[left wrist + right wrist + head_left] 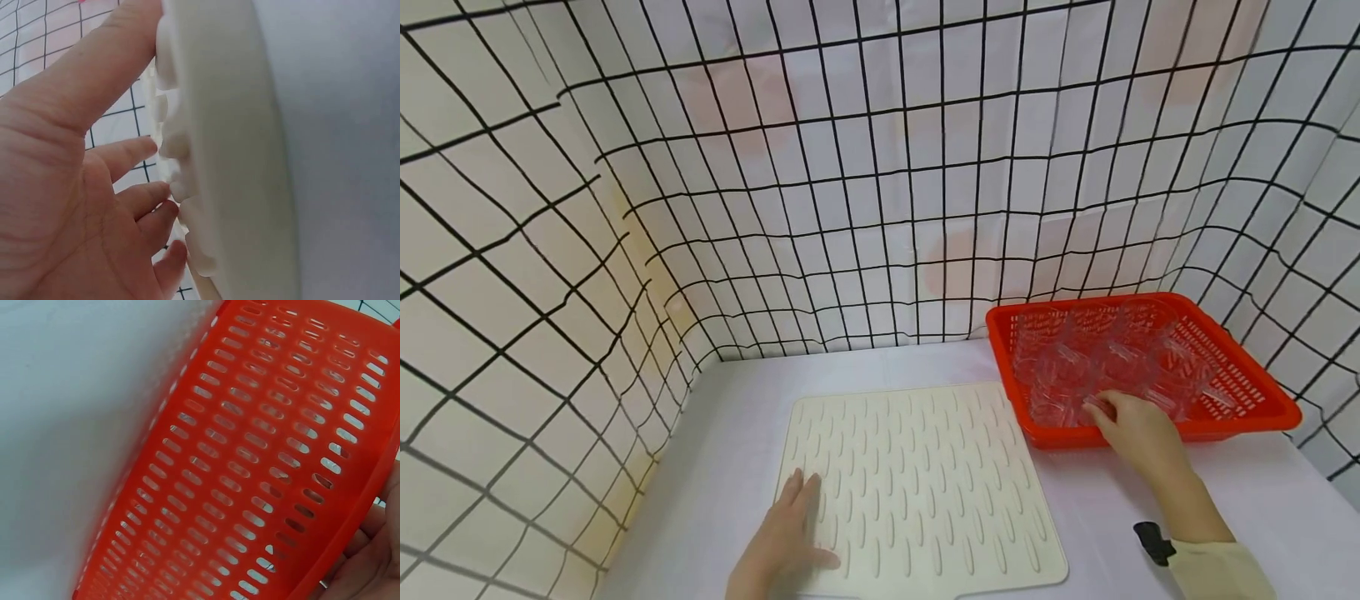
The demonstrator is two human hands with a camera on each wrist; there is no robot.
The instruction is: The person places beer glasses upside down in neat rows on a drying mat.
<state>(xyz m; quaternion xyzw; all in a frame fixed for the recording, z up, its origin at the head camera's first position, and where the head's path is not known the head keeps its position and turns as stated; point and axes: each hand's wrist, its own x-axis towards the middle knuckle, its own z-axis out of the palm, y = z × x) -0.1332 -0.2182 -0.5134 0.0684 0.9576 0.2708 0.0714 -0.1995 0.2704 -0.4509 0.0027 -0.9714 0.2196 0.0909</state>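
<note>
My left hand (pixel 782 533) rests with spread fingers on the left near part of a cream ridged mat (pixel 917 492). In the left wrist view its thumb and fingertips (pixel 145 147) lie along the mat's raised ribs (pixel 175 147), gripping nothing. Over the near rim of a red slotted basket (pixel 1247 429) reaches my right hand (pixel 1142 433), thumb and forefinger pinching the edge of a clear cup (pixel 1063 410). From the right wrist, the basket's wall (pixel 244 456) hides most of those fingers.
More clear cups (pixel 1120 362) crowd the basket's left and middle; thin clear pieces lie toward its right. Black wire grid panels (pixel 925 175) stand behind and at both sides of the white tabletop (pixel 730 433). The basket sits close to the back right panels.
</note>
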